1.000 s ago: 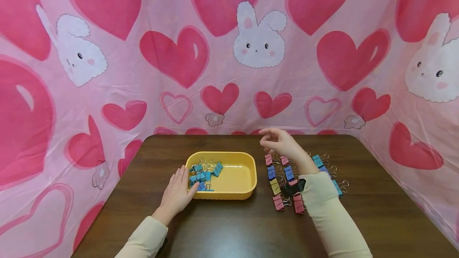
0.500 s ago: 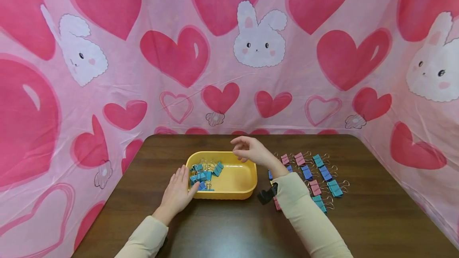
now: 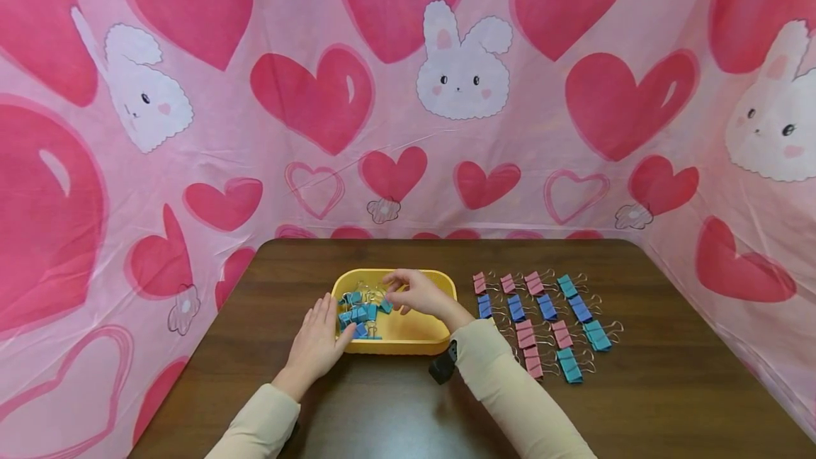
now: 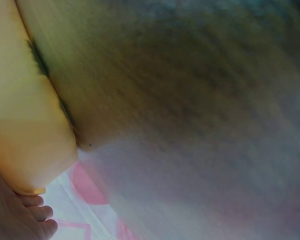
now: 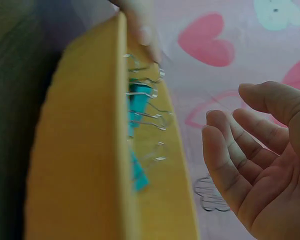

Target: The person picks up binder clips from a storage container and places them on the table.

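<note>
A yellow plastic tray (image 3: 408, 328) holds several teal and blue binder clips (image 3: 358, 314) bunched at its left end. My left hand (image 3: 316, 342) rests against the tray's left side, its fingers straight and the thumb over the near rim. Over the tray, just right of the bunched clips, is my right hand (image 3: 421, 294). In the right wrist view the right hand (image 5: 262, 155) has loosely bent fingers with nothing between them, and teal clips (image 5: 140, 172) show beyond the tray's wall (image 5: 80, 140). Only part of the left hand (image 4: 15, 215) appears in the left wrist view.
Right of the tray, several binder clips lie in rows on the dark wooden table (image 3: 357, 409), among them a pink clip (image 3: 525, 333), a blue clip (image 3: 516, 308) and a teal clip (image 3: 569, 365). A pink heart-patterned cloth (image 3: 408, 183) hangs behind the table.
My right hand has moved left and down, from above the rows of clips to over the tray, uncovering more of the rows. My left hand has stayed in place.
</note>
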### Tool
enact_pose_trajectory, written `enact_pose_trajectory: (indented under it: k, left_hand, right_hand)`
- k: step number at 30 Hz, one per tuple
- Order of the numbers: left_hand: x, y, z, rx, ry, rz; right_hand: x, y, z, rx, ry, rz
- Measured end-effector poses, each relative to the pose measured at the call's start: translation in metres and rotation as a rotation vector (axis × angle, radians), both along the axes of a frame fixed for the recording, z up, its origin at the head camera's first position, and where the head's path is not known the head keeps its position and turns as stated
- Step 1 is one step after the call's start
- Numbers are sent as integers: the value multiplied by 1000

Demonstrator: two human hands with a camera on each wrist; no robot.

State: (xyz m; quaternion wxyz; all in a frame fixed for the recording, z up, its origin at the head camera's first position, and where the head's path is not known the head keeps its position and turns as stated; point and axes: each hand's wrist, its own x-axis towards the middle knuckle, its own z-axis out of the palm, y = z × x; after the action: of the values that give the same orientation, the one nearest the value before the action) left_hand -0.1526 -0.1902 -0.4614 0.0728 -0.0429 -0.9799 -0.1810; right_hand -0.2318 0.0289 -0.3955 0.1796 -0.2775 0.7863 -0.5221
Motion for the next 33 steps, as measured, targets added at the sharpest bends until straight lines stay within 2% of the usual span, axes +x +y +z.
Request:
enact_pose_trajectory:
  k: [5,11,19,30,33]
  left_hand:
    - [-1,-1,-1,4,-6,4]
    - [-1,-1,-1,-6,35,-6]
    - [-2,-2,-2,-17,41,-17]
    - [-3,-3,-1,-15,30,-19]
    - [-2,-3,-1,-8,28,-19]
  right_hand:
    - [2,-11,-14,-10,-16,19]
    - [5,-22,-29,-27,-85,17]
    - [9,-31,-46,41,-113,1]
    - [2,-35,-60,83,-182,14]
    - [2,-35,-61,98,-177,21]
